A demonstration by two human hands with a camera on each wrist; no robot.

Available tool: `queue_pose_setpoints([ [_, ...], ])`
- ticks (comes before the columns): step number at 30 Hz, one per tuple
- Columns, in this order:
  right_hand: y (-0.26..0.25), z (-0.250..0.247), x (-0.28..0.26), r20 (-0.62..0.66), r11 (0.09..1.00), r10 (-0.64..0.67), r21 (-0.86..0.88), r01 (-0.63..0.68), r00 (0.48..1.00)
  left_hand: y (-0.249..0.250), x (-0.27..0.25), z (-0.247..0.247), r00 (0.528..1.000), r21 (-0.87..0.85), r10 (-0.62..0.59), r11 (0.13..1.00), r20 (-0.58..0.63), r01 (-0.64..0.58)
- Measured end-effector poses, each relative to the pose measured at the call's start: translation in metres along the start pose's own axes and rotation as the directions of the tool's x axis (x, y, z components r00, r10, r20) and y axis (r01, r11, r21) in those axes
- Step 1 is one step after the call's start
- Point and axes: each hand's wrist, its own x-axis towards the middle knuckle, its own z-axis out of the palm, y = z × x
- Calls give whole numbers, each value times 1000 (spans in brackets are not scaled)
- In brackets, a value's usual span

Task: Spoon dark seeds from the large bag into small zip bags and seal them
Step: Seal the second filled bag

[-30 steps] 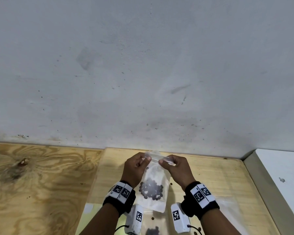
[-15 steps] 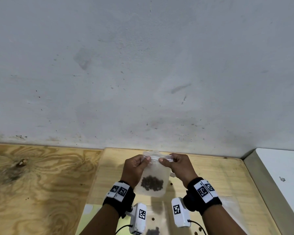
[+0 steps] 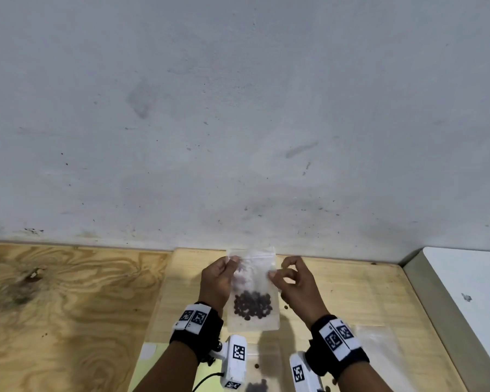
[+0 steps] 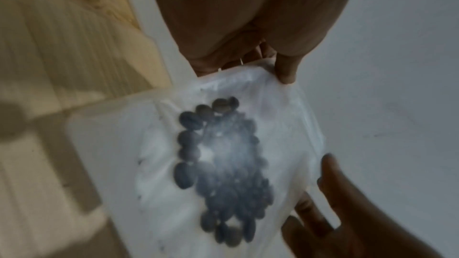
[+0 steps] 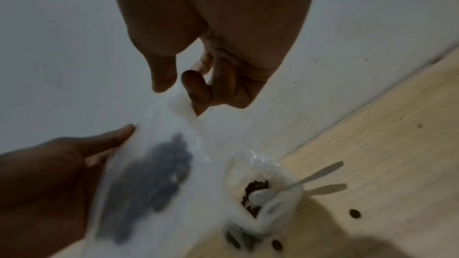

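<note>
Both hands (image 3: pixel 218 281) (image 3: pixel 297 284) pinch the small zip bag's (image 3: pixel 253 290) upper edges.

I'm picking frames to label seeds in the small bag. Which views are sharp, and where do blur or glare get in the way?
Head view: sharpest, dark seeds distinct in the small clear zip bag. Left wrist view: motion-blurred, with white glare over the seed pile. Right wrist view: bag and seeds smeared, left hand deep in shadow.

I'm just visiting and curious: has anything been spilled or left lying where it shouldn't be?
Yes. A few loose dark seeds lie on the wooden table beside the large bag, outside any bag. The small zip bag held up in both hands looks intact.
</note>
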Motion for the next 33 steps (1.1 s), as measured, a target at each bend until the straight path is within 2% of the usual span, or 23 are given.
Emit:
queue_pose_setpoints([
  [2, 8, 2, -12, 93, 994, -24, -101, 34, 995, -1, 2, -4, 998, -65, -55, 996, -21, 53],
  [4, 17, 4, -21, 118, 985, 9, -171, 11, 993, -3, 2, -10, 996, -62, -84, 995, -16, 83],
  [9, 36, 8, -30, -74, 992, 19, -124, -28, 997, -8, -24, -25, 993, 100, -87, 992, 80, 78],
  [12, 46, 9, -45, -58, 972, 77, -216, -88, 995, -26, -48, -34, 984, 313, -102, 948, 145, 52],
  [14, 54, 6, -56, -22, 935, 132, -329, -132, 991, -43, -60, -41, 962, 424, -198, 900, 188, 103],
  [17, 74, 4, -80, 18, 855, 259, -469, -221, 966, -70, -76, -50, 892, 504, -389, 832, 231, 232],
  [19, 88, 5, -97, 21, 777, 347, -566, -275, 938, -85, -85, -52, 858, 557, -448, 792, 250, 251],
  [21, 100, 10, -112, -10, 707, 397, -634, -313, 918, -97, -93, -53, 854, 601, -465, 759, 233, 249],
  [27, 130, 23, -139, -102, 594, 463, -701, -395, 880, -127, -109, -59, 849, 700, -482, 683, 217, 209],
  [30, 137, 28, -142, -124, 577, 445, -718, -390, 887, -133, -112, -60, 853, 717, -480, 667, 205, 203],
  [33, 141, 27, -141, -91, 593, 430, -722, -357, 898, -130, -110, -58, 851, 726, -482, 658, 207, 197],
])
